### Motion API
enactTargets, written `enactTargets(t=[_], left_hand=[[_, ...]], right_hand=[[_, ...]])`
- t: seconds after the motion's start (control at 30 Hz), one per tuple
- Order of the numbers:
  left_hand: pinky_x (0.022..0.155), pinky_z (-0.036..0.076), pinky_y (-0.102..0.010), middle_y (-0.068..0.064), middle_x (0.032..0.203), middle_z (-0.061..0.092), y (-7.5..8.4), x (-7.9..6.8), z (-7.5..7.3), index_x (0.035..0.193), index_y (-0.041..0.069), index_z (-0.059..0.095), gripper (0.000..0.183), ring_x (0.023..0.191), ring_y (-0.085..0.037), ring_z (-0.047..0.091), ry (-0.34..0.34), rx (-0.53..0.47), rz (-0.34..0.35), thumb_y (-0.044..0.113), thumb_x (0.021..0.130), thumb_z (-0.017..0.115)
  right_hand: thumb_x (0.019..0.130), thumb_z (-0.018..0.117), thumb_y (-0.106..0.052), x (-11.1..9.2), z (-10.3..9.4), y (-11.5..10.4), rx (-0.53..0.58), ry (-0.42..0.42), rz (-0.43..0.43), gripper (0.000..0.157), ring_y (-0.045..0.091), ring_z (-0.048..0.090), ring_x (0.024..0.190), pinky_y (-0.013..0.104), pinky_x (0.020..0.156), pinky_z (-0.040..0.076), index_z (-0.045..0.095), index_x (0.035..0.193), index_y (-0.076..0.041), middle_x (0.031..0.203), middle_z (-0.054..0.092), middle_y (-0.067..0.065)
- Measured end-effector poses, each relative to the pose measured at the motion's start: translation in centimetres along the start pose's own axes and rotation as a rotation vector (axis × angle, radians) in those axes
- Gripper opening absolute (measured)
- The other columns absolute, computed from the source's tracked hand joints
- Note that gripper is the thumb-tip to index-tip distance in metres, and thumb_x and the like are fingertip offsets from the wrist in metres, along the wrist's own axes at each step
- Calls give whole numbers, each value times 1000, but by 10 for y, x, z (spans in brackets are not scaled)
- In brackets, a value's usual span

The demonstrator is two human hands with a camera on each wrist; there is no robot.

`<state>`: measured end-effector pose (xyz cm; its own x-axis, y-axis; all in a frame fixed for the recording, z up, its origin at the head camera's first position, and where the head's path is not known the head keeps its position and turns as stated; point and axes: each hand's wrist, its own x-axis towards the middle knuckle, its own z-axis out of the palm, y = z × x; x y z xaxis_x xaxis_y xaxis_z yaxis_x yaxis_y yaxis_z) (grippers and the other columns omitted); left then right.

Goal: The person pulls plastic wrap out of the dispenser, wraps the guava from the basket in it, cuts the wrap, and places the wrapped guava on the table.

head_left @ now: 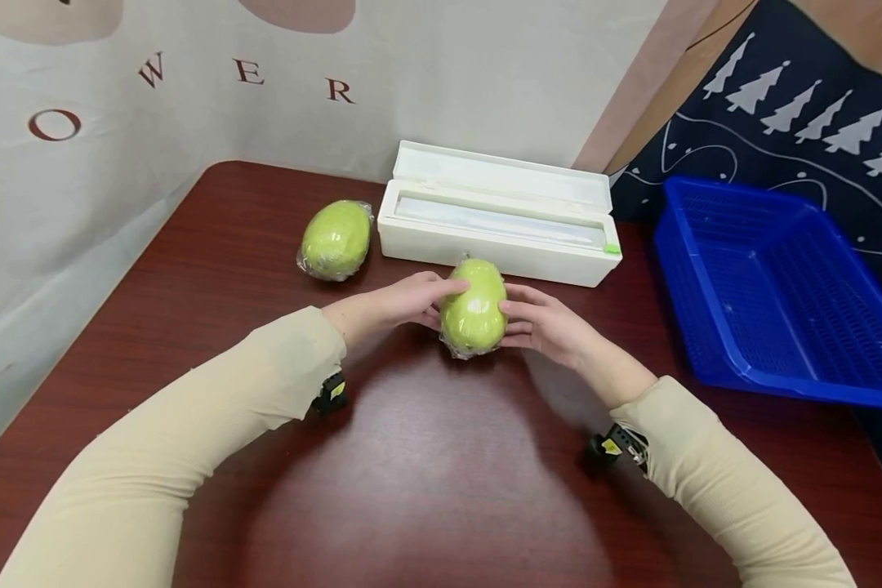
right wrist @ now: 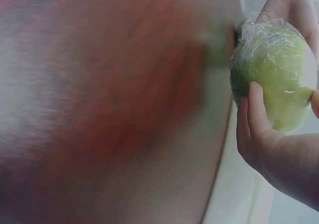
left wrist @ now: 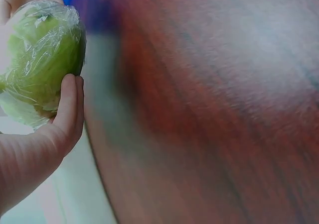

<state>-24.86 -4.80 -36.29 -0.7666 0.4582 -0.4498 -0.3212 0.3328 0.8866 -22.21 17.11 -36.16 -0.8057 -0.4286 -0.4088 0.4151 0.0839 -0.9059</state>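
A yellow-green melon wrapped in clear cling film is held up between both hands, over the table just in front of a long white box. From its left side my left hand grips it, thumb across the top and fingers beneath. On the opposite side my right hand holds it with thumb and curled fingers. Both wrist views show crinkled film gathered over the underside of the melon, with fingertips pressed against it. A second wrapped melon lies on the table to the left.
The white cling film box stands at the table's back with its lid up, a roll inside and a green tab at its right end. A blue plastic basket sits at the right. Behind the dark red table hangs a printed cloth.
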Motion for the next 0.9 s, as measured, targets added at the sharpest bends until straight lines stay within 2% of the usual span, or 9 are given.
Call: enactTargets(t=[0.33, 0.47, 0.7, 0.8, 0.9], left_hand=[[94, 49, -39, -26, 133, 47, 30, -23, -25, 135, -9, 36, 56, 115, -36, 55, -25, 79, 48, 33, 99, 37], [97, 47, -40, -24, 136, 46, 41, -34, -41, 137, -5, 37, 55, 119, -36, 52, 4, 100, 59, 34, 100, 36], [102, 44, -39, -22, 138, 42, 57, -53, -71, 138, -4, 37, 59, 123, -32, 49, 113, 140, 15, 39, 98, 38], [103, 42, -38, -21, 141, 38, 61, -62, -83, 140, -3, 34, 62, 125, -30, 47, 117, 165, -6, 42, 97, 39], [105, 41, -37, -20, 144, 34, 63, -74, -97, 143, -1, 30, 65, 127, -30, 44, 121, 166, -21, 44, 97, 39]], right_hand=[[97, 40, -10, 5, 13, -33, 5, -47, -51, 57, 11, 65, 82, 28, 78, 55, 17, 149, -5, 99, 60, -1], [97, 41, -11, 11, 26, -50, 10, -36, -68, 57, 11, 64, 80, 28, 77, 55, 19, 149, -6, 100, 58, 2], [96, 46, -11, 24, 57, -72, 51, 24, -106, 53, 13, 64, 77, 28, 76, 56, 29, 146, -9, 123, 49, 14], [95, 48, -11, 30, 70, -78, 57, 47, -105, 53, 16, 63, 78, 32, 81, 55, 30, 145, -10, 129, 48, 17], [95, 49, -11, 39, 85, -84, 75, 60, -98, 55, 24, 63, 89, 39, 91, 52, 28, 145, -8, 134, 46, 20]])
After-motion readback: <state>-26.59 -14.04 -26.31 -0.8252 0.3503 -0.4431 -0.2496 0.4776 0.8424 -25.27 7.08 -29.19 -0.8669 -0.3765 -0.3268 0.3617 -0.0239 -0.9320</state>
